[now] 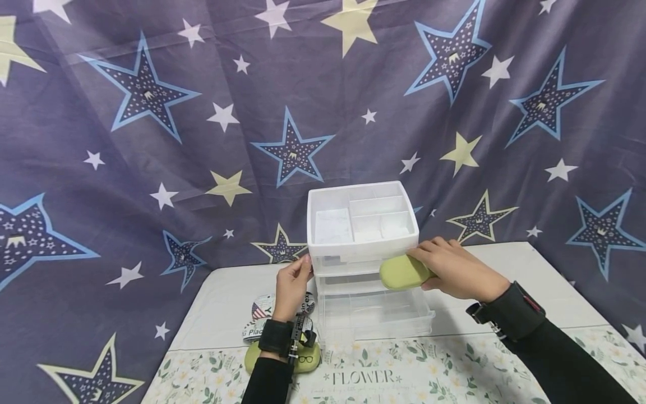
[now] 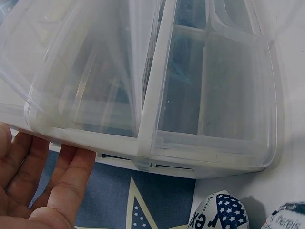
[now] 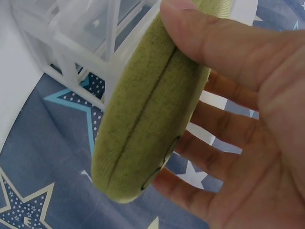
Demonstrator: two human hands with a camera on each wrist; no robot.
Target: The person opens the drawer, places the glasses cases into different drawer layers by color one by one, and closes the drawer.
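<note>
A white storage unit (image 1: 363, 245) with clear drawers stands at the back middle, its top tray split into compartments. Its lowest clear drawer (image 1: 383, 320) is pulled forward. My left hand (image 1: 292, 286) is at the unit's left side, and in the left wrist view its fingers (image 2: 71, 186) rest against the frame's edge. My right hand (image 1: 456, 269) grips a green glasses case (image 1: 406, 272) between thumb and fingers, in front of the unit and above the pulled-out drawer. The right wrist view shows the case's closed seam and part of a dark line drawing.
A second green glasses case (image 1: 308, 359) with a glasses drawing lies under my left forearm. Behind it sit several rounded items with printed letters and flags (image 1: 262, 308). A flowered mat (image 1: 363, 381) covers the table's front. A star-patterned curtain (image 1: 303, 84) hangs behind the table.
</note>
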